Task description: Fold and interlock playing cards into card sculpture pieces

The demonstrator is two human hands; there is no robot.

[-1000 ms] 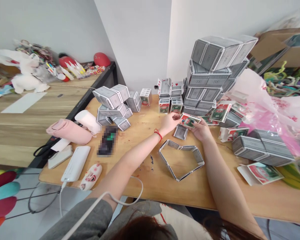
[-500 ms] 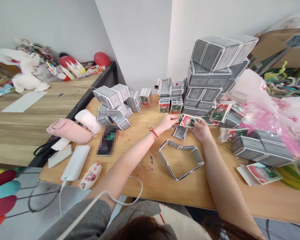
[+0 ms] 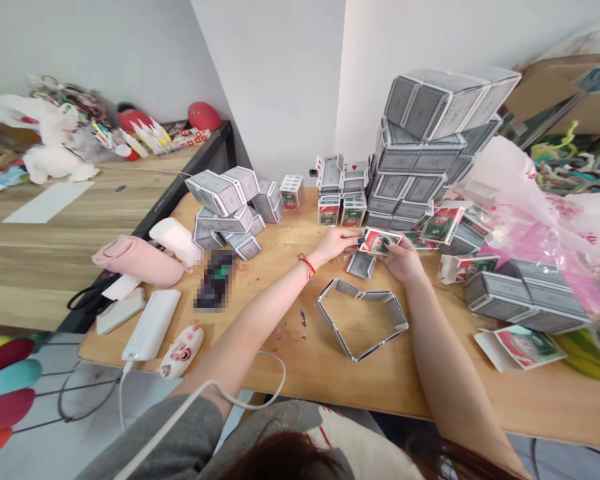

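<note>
Between my two hands is a red and green playing card box [image 3: 379, 241], raised a little over the table. My left hand [image 3: 336, 245] pinches its left end, and my right hand [image 3: 403, 259] grips its right side with the thumb on top. Just below it a small grey folded-card piece [image 3: 361, 265] lies on the wood. Nearer to me, between my forearms, stands a heart-shaped ring of joined playing cards [image 3: 347, 288]. Right of my right hand are more card boxes, one of them tilted [image 3: 443, 225].
A tall stack of grey card blocks [image 3: 415, 160] rises behind my right hand. Smaller card blocks [image 3: 225, 193] stand at the back left. A phone [image 3: 215, 281], a pink bottle [image 3: 137, 261] and a white power bank [image 3: 151, 327] with a cable lie at left.
</note>
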